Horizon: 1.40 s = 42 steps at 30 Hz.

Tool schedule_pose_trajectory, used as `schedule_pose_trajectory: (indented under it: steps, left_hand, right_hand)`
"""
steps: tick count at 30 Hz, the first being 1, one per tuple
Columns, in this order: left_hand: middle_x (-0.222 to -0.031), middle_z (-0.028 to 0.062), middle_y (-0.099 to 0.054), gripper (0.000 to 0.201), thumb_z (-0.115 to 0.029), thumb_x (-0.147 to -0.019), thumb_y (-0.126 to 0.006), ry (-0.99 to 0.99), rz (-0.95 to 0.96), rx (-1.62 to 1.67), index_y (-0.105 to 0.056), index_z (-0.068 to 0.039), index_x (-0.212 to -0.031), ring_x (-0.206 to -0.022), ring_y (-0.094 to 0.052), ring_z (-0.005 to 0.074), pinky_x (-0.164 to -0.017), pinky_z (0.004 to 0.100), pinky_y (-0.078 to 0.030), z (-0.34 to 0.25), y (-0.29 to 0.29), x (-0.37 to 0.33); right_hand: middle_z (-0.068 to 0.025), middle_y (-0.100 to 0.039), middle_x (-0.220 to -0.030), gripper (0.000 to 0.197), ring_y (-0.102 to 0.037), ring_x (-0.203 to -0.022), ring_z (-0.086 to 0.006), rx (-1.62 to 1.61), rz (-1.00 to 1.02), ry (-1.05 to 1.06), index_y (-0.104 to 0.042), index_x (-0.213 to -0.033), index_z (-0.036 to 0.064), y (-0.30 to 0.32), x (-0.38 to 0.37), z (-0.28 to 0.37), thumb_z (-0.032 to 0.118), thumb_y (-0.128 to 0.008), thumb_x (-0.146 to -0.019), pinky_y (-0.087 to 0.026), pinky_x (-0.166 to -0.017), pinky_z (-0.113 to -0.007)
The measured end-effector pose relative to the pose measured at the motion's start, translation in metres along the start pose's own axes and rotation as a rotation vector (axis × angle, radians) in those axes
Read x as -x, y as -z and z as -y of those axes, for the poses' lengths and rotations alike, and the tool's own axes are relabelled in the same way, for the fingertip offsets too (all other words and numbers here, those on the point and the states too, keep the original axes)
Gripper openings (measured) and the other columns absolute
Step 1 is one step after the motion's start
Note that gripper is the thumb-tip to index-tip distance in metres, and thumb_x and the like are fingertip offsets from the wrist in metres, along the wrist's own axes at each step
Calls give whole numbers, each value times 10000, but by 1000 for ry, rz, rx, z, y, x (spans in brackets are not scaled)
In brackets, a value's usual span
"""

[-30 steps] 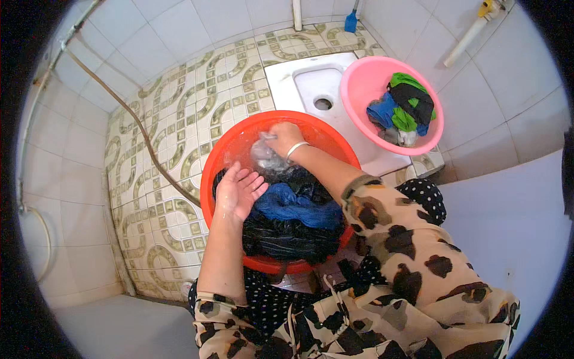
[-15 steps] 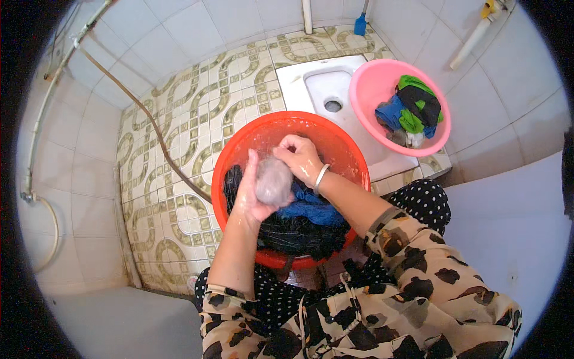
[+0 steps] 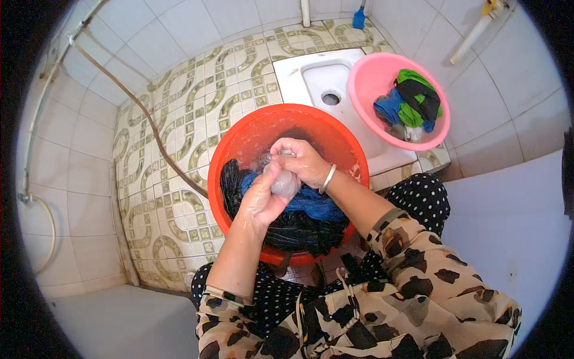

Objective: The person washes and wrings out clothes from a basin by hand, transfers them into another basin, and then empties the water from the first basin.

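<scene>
Both hands over the red basin, working one pale, sheer wet cloth. Cloth is bunched between the palms, above the heap in the basin. Left hand cups the bundle from below and the left, fingers wrapped round it, thumb laid over the top, so it probably can't slip out while wet. Right hand comes in from the upper right, fingers bent and clamped on the bundle's upper end, close to the left thumb (exact fingertip contact partly hidden). White bracelet on the right wrist.

Holding it over the basin looks deliberate: drips fall back in. Under the hands, blue cloth lies across the heap, black cloth nearer the person; both look soaked. Basin sits right in front of the body, between the knees, likely for an easy reach with both arms.

Pink basin at upper right, over part of the squat toilet, holding a separate pile with green cloth; presumably parked there to stay within reach. Brown hose runs down to the red basin's left side.
</scene>
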<state>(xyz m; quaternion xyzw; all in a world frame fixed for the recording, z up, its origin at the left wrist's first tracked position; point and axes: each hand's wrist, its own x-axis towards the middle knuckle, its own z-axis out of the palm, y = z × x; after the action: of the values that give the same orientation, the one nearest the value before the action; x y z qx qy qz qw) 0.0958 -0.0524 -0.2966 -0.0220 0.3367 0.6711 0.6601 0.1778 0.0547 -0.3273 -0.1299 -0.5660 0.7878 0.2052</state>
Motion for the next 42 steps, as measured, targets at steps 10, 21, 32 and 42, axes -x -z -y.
schedule_pose_trajectory:
  steps: [10,21,32,42]
  left_hand:
    - [-726,117,-624,184,-39,-620,-672,-222,-232,-1104,-597,-10,-786,-635,-614,249,-534,335,-456,27,-8,0]
    - [-895,266,-591,389,-189,-669,-662,-591,-272,-1690,-549,18,-979,-867,-576,385,-742,439,-456,30,11,-14]
    - [-914,135,-589,331,-119,-652,-702,-516,-162,-1457,-560,17,-918,-731,-607,204,-672,316,-481,-2,7,-3]
    - [-752,109,-618,261,-140,-672,-681,-510,-238,-1388,-591,23,-856,-682,-601,169,-647,291,-477,-30,21,-12]
  right_hand:
    - [-154,-601,-699,154,-595,-675,-237,689,-154,100,-610,-797,7,-23,-8,1,110,-496,-803,-457,-661,-334]
    - [-177,-596,-775,147,-574,-751,-352,803,-413,136,-588,-764,22,-24,0,-8,113,-473,-780,-454,-679,-418]
    - [-74,-584,-683,286,-519,-621,-161,756,-1350,118,-605,-775,-9,194,41,78,276,-627,-764,-433,-594,-315]
    - [-138,-632,-814,269,-602,-750,-251,1051,-379,-173,-623,-796,10,145,49,59,269,-621,-723,-470,-694,-333]
